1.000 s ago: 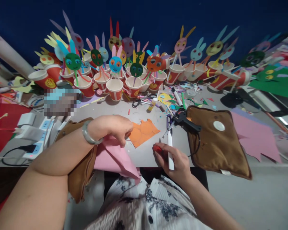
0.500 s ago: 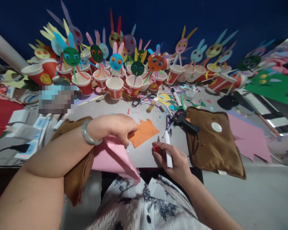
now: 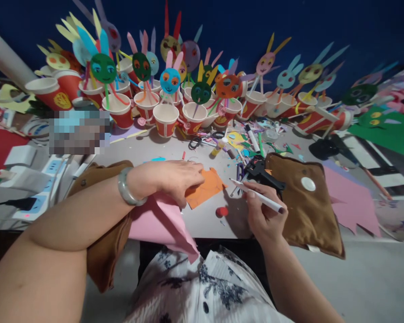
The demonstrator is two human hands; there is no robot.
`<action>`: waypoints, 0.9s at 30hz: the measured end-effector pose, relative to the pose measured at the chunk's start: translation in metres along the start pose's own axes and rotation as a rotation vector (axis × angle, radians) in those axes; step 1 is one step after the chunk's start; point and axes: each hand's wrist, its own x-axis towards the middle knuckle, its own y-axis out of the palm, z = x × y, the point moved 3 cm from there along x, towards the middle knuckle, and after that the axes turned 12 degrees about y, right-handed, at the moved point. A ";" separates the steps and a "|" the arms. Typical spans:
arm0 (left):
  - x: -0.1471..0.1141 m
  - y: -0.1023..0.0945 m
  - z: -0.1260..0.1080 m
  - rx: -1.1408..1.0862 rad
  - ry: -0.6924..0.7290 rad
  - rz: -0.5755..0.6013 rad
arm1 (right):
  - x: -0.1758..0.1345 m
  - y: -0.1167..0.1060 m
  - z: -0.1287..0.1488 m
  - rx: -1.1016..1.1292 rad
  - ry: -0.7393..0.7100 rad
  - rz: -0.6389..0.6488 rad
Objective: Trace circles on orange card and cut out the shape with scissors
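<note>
My left hand (image 3: 178, 179), a bangle on its wrist, is closed over the left edge of a piece of orange paper (image 3: 207, 186) with drawn outlines. Pink paper (image 3: 158, 222) lies under that wrist and hangs over the table edge. In my right hand (image 3: 267, 213) is a slim white marker (image 3: 264, 200), its thin tip pointing left, above the table and right of the orange paper. A small red round piece (image 3: 221, 211) lies on the table between my hands. Just beyond my right hand rests a black glue gun (image 3: 264, 175).
Red paper cups (image 3: 166, 120) with paper rabbit faces on straws line the back. Scissors (image 3: 194, 142), a small bottle (image 3: 218, 147) and paper scraps lie before them. Brown pouches (image 3: 306, 202) flank my arms. A power strip (image 3: 40, 197) sits left, purple-pink paper (image 3: 353, 199) right.
My right hand has moved right and up, turning the white marker from upright to slanted. The red piece, earlier at its fingertips, now lies on the table. My left hand stays at the orange paper.
</note>
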 end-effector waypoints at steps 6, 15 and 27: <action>0.004 0.003 -0.003 -0.009 0.033 -0.016 | -0.004 0.005 -0.010 0.007 -0.018 -0.068; 0.008 0.015 -0.003 -0.037 0.055 -0.003 | -0.002 0.006 0.000 -0.068 -0.021 -0.043; 0.007 0.013 -0.005 -0.049 0.048 -0.003 | -0.002 0.007 -0.001 -0.069 -0.010 -0.018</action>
